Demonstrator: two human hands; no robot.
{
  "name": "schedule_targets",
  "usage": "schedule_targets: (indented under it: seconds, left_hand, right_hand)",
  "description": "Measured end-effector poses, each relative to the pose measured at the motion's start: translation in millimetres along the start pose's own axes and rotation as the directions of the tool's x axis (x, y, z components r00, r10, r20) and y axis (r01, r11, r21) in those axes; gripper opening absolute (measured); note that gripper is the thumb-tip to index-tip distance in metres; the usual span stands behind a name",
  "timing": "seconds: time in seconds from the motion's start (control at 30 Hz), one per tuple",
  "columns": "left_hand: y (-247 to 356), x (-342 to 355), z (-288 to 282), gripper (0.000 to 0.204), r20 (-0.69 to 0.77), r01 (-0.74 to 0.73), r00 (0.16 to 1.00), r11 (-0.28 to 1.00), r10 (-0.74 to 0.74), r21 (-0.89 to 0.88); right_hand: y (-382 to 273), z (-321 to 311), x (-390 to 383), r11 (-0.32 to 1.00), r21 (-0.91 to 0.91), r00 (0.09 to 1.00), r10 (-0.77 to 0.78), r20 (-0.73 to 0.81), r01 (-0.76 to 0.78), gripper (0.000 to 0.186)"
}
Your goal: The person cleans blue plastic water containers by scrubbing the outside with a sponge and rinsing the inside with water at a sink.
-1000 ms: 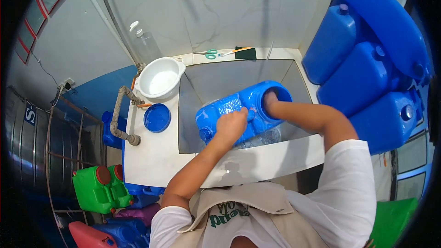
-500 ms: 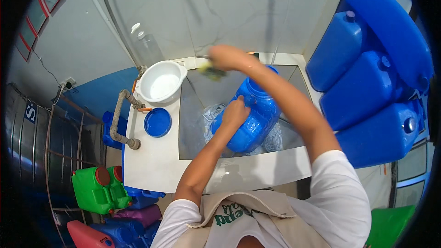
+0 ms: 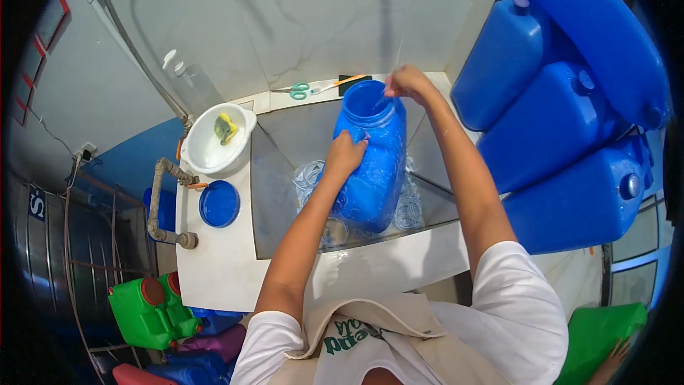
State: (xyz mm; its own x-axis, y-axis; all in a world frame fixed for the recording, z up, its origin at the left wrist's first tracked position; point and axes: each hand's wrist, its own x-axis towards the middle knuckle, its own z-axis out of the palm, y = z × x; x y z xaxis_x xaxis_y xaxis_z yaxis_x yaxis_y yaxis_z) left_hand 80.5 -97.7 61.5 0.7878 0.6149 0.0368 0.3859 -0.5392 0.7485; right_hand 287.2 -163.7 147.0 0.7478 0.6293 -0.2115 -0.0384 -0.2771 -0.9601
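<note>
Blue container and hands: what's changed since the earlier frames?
Blue container swung from mouth pointing right to mouth at the far end. Right hand came out of it, let go of the yellow-green sponge into the white basin, now back right at the container's mouth. Same: left hand holding container; blue lid, scissors on counter.

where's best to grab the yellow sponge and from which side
Probably pinch the sponge across its middle, coming straight down from above: it lies inside the white basin, whose walls rise around it while the top is open, and nothing covers the sponge's upper face.
</note>
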Motion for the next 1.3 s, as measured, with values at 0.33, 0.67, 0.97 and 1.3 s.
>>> schedule_targets:
  seconds: [0.33,0.67,0.97,1.3]
  left_hand:
    - [-1.2,-7.0,-7.5,0.043,-0.014,0.250,0.964,0.927,-0.264,-0.279]
    - [-23.4,-29.4,-13.1,0.042,-0.055,-0.042,0.998,0.999,0.041,-0.016]
    - [-19.3,-31.1,-4.0,0.041,-0.094,0.029,0.995,0.999,-0.032,-0.034]
    - [-11.9,2.0,-11.6,0.044,0.032,-0.112,0.994,0.987,0.109,0.113]
  right_hand:
    - [-12.1,-2.1,6.1,0.998,-0.060,0.995,0.019,0.101,-0.013,0.020]
    - [-6.8,31.1,61.0,0.879,0.442,0.938,0.018,0.345,-0.179,0.012]
    - [-11.7,24.1,87.2,0.996,-0.083,0.867,0.015,0.499,0.030,0.016]
    - [-42.4,-0.4,9.6,0.974,-0.067,0.809,0.218,0.546,-0.217,0.019]
